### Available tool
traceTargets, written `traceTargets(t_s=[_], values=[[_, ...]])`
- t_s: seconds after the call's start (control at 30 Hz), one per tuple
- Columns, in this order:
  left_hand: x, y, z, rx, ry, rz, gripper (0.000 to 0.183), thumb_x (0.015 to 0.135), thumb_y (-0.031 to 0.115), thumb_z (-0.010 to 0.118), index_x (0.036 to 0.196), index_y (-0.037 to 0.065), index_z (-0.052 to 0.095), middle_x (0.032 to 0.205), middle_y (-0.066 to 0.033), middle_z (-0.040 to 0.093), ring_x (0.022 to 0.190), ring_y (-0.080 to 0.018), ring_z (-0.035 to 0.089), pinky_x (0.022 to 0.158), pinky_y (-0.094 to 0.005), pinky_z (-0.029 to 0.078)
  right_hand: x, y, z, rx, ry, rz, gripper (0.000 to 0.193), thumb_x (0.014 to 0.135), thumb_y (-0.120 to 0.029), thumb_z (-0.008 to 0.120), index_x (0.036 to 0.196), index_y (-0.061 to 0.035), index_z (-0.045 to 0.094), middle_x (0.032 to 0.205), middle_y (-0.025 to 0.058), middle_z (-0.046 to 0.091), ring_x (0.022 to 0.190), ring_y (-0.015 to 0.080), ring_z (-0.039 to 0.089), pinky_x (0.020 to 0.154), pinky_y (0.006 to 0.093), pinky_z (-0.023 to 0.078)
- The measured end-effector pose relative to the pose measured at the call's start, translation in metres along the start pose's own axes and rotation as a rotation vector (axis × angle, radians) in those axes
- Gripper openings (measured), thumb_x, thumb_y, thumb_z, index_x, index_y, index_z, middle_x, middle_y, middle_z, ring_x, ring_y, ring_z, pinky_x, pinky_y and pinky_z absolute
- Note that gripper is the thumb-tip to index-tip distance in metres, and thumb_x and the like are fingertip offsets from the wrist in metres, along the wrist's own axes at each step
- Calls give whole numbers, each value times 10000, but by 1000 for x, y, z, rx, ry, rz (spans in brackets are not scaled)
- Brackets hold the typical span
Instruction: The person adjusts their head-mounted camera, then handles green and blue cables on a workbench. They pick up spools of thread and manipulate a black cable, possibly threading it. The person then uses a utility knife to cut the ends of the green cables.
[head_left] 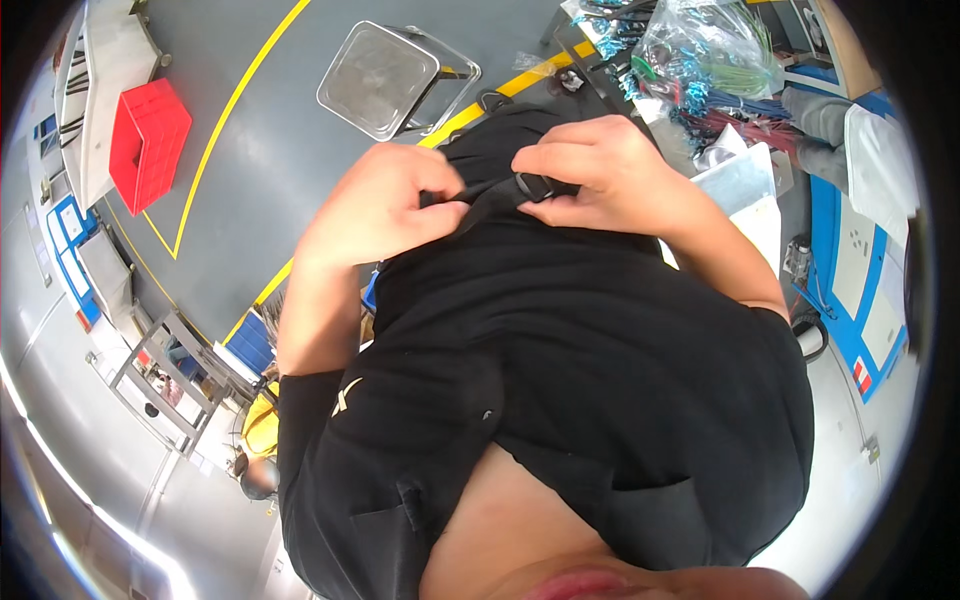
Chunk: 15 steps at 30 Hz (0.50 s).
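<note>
At the waist of a black shirt (570,300), the person's right hand (605,172) pinches a buckle (535,187) between thumb and fingers. The left hand (385,205), just beside, pinches the black strap (487,207). Farther out, I see a metal stool (380,80), a red crate (150,135) to the left, and bundled wires (720,125) to the right.

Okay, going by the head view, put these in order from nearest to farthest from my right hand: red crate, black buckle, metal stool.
1. Black buckle: at the fingers of the right hand, in front of the waist.
2. Metal stool: ahead and to the left, on the floor.
3. Red crate: far left.
</note>
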<state>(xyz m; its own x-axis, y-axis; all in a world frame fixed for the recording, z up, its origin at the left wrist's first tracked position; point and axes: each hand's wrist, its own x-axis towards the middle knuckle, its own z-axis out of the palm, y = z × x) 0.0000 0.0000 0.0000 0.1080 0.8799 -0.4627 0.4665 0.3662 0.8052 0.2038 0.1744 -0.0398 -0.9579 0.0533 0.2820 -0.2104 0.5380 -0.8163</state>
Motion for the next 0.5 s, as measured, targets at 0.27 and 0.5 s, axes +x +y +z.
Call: traceTargets(t_s=[0.27,0.5], values=[[12,0,20,-306,71,-18,96,911,14,617,945,-28,696,773,-28,660,695,-109,576,632,-273,452,-5,-4,-10,44,-45,159,346,708,-188,862,994,-85,697,786,69,655,710,258,665,625,371,535],[-1,-34,8,-482,67,-112,108,927,59,683,854,-20,696,640,37,546,624,-49,476,557,-258,382,-16,4,-13,48,-13,197,332,727,-196,853,992,-53,712,811,89,682,734,256,681,662,365,546]])
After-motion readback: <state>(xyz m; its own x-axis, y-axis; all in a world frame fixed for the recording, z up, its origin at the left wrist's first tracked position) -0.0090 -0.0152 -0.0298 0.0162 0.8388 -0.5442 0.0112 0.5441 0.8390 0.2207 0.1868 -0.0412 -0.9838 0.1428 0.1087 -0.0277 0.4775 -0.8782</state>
